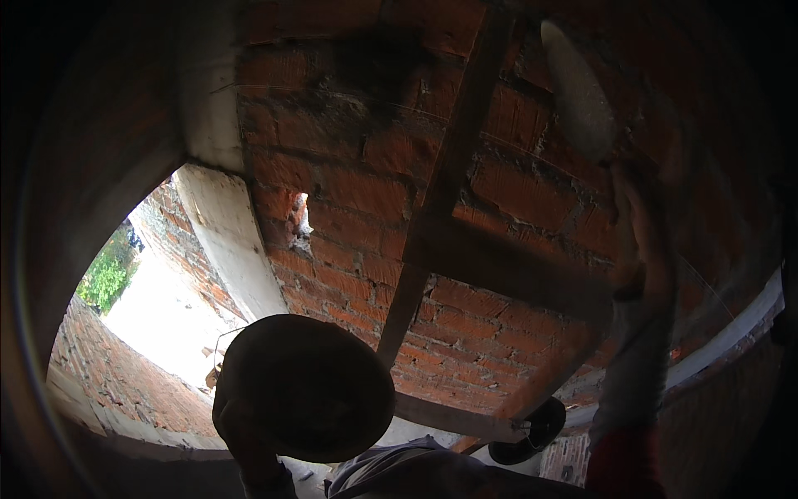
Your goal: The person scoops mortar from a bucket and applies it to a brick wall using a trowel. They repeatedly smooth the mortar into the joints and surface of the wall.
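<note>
My right hand (647, 237) is raised at the upper right and closed around the handle of a trowel (579, 96). The trowel's pale, pointed blade is tilted up in front of the brick wall (357, 195); I cannot tell whether it touches the bricks. At the lower left, my left hand (241, 428) grips the side of a round, dark bucket (303, 387). A thin wire handle seems to stick out at its far left edge. The bucket's inside is too dark to show what it holds.
Wooden beams (449, 158) form a cross in front of the wall. A second black bucket (532, 431) sits by a plank, low at centre right. At the left, a bright opening (158, 274) beside a pale column (229, 233) shows greenery outside. The wall has a small hole (301, 218).
</note>
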Available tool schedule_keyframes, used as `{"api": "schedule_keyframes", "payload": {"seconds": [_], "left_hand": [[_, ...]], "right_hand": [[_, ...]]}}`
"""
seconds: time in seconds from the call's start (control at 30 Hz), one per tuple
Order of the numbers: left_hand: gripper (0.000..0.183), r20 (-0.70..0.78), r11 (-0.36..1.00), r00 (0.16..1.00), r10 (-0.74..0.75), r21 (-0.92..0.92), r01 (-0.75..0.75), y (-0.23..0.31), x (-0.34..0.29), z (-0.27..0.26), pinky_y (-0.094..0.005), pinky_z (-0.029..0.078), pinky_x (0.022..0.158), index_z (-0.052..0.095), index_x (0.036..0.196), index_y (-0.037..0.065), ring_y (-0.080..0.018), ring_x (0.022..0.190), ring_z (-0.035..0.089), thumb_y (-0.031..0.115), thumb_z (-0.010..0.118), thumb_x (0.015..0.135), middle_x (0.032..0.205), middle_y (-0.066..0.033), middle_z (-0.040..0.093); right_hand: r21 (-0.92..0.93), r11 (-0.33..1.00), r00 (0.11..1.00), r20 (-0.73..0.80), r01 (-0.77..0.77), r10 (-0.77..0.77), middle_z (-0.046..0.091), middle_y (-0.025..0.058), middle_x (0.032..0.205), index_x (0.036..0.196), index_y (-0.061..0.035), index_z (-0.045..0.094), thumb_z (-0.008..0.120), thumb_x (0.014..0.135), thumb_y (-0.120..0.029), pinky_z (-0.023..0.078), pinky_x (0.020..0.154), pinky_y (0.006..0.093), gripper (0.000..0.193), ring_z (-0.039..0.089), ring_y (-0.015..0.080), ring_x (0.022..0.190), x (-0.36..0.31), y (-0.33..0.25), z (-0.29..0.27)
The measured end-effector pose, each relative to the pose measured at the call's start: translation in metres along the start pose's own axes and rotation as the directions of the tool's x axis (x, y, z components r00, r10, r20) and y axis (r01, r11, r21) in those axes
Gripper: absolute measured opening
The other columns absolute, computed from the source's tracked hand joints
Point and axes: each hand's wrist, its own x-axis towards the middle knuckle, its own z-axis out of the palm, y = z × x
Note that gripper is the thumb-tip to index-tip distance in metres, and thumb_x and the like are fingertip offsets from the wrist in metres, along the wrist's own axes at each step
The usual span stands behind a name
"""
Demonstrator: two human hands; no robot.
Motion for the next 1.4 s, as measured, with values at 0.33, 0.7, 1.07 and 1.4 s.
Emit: {"api": "schedule_keyframes", "payload": {"seconds": [0.33,0.7,1.07,1.4], "left_hand": [[0.018,0.453,0.571,0.834,0.316,0.611,-0.549,-0.008,-0.043,0.036,-0.0338,0.05,0.084,0.059,0.104,-0.007,-0.0239,0.099,0.062,0.007,0.051,0.097,0.112,-0.0168,0.064],[0.035,0.509,0.766,0.85,-0.135,0.598,-0.236,-0.094,-0.019,0.052,-0.0295,0.055,0.082,0.066,0.121,-0.001,-0.0211,0.099,0.07,0.012,0.064,0.089,0.115,-0.0135,0.071],[0.053,0.497,0.934,0.808,-0.317,0.31,0.176,-0.122,0.006,0.06,-0.0328,0.049,0.102,0.055,0.141,-0.006,-0.021,0.122,0.061,0.005,0.055,0.089,0.135,-0.0147,0.064],[0.066,0.51,0.882,0.815,-0.276,0.472,0.003,-0.088,0.048,0.073,-0.0403,0.046,0.104,0.05,0.146,0.005,-0.027,0.127,0.057,0.015,0.072,0.084,0.142,-0.0119,0.058]], "right_hand": [[0.025,0.986,0.976,-0.138,-0.167,0.169,0.045,-0.0041,0.066,0.085,-0.0063,0.062,0.056,0.101,-0.031,0.037,0.054,0.0279,0.03,0.041,0.0074,0.055,-0.06,0.042,-0.014],[-0.136,0.97,0.958,0.232,0.202,-0.167,0.065,0.0076,0.08,0.098,-0.0018,0.07,0.064,0.098,-0.023,0.049,0.069,0.0339,0.022,0.063,0.0206,0.078,-0.062,-0.064,0.061],[0.053,0.82,0.801,0.186,0.571,-0.57,0.066,0.0188,0.08,0.107,-0.0028,0.067,0.052,0.106,-0.03,0.051,0.064,0.046,0.031,0.065,0.0336,0.069,-0.091,-0.091,0.328],[0.255,0.946,0.975,0.044,0.198,-0.216,0.062,0.0296,0.112,0.111,0.002,0.061,0.051,0.105,-0.018,0.047,0.082,0.0474,0.024,0.063,0.0409,0.099,-0.081,-0.027,0.407]]}}
